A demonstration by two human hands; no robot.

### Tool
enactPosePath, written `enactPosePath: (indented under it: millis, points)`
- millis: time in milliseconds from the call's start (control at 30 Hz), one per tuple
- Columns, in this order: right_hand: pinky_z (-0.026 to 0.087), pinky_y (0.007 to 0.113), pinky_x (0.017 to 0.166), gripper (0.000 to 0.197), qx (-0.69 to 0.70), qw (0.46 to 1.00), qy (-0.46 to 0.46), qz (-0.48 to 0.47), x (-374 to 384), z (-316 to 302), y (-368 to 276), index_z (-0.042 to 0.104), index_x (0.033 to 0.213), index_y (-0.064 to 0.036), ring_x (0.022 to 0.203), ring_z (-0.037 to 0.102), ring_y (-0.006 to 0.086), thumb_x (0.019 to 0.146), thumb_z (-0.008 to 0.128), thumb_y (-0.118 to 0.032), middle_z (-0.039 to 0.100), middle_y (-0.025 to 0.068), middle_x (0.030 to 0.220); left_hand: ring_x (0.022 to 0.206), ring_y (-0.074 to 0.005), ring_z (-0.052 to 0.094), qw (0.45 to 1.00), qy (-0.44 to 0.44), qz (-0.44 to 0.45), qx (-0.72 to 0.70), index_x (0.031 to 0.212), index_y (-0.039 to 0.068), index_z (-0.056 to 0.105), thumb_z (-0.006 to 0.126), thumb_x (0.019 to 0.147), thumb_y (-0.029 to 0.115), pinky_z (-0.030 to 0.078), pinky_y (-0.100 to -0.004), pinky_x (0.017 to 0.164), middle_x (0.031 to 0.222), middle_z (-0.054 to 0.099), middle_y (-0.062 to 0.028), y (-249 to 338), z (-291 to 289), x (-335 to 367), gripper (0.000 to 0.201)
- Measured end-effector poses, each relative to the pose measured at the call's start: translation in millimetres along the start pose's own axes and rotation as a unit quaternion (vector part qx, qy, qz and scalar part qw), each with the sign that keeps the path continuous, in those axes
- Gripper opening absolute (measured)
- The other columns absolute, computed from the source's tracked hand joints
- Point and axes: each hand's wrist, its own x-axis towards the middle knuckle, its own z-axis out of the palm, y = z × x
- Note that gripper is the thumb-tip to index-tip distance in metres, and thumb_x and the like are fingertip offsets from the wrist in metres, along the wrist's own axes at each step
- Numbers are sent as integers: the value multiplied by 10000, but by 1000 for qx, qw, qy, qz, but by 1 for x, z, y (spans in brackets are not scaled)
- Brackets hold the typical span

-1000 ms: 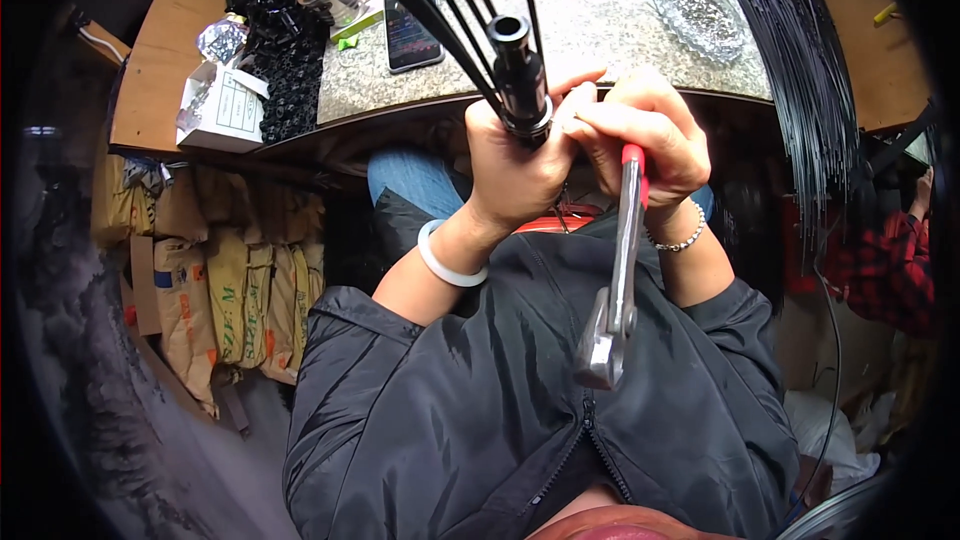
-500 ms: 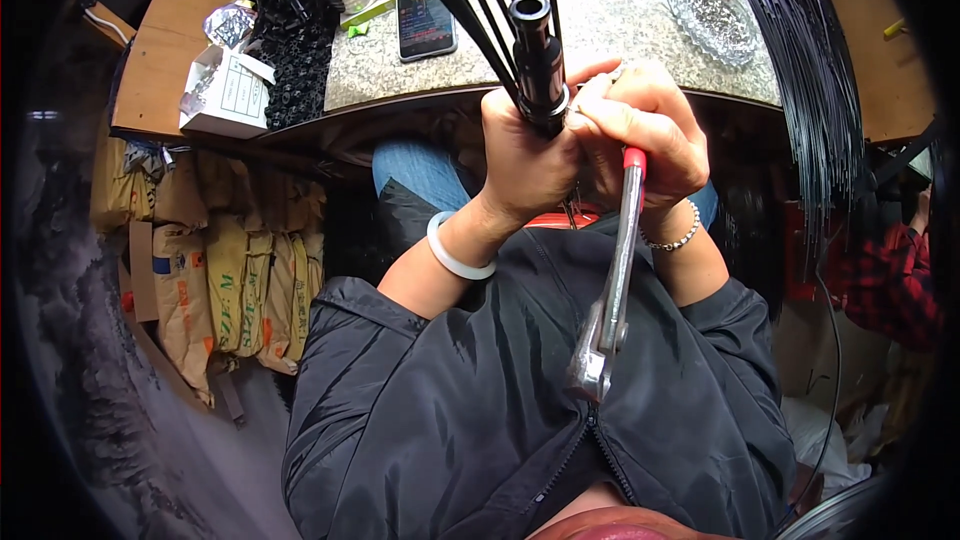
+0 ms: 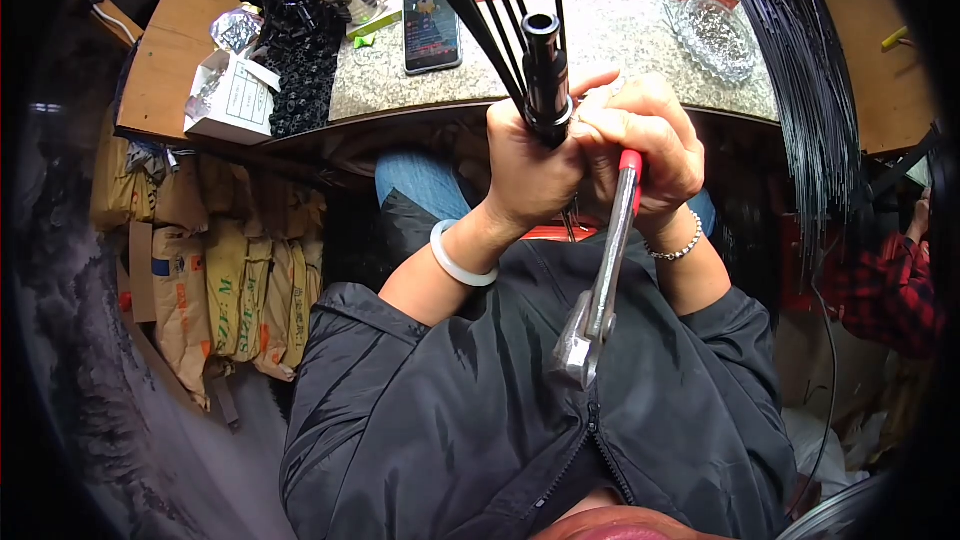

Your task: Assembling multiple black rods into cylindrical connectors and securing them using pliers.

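Near the front edge of the speckled surface (image 3: 370, 90), the left hand (image 3: 530, 175) is clenching its grip around a black tube (image 3: 547, 80) and thin black rods (image 3: 476, 30). Beside it, the right hand (image 3: 655, 145) is grasping a red-handled metal tool (image 3: 609, 265), possibly also pinching something small; the fingers are hiding it. Beyond, a phone (image 3: 432, 30) is lying.

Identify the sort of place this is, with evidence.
Probably a small assembly workshop: black parts heaped on the bench, thin dark strands bunched over its edge, a red-gripped tool in the right hand.
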Motion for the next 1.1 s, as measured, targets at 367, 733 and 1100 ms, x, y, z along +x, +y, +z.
enactPosePath:
  millis: [367, 733, 1100]
  points:
    - [500, 287, 664, 223, 145, 918, -150, 338, 26, -21, -7, 588, 868, 16, 669, 565, 124, 702, 736, 8, 523, 19, 647, 694, -104, 603, 999, 27, 17, 38, 948, -48, 651, 627, 820, 122, 483, -254, 635, 800, 671, -100, 3, -1, 5, 215]
    - [488, 252, 666, 404, 180, 735, -402, 516, 34, -86, -32, 395, 1312, 15, 725, 587, 135, 938, 466, -119, 588, 81, 826, 372, -8, 312, 993, 77, -83, -32, 1127, -76, 570, 519, 914, 81, 254, -184, 352, 497, 397, 59, 9, -17, 18, 270]
    - [489, 274, 671, 407, 97, 719, -504, 470, 61, -83, -33, 417, 1292, 4, 676, 559, 130, 914, 514, -112, 566, 65, 761, 380, -3, 313, 993, 94, -67, -20, 1070, -85, 592, 524, 897, 73, 251, -176, 348, 517, 408, 61, 9, -13, 20, 244]
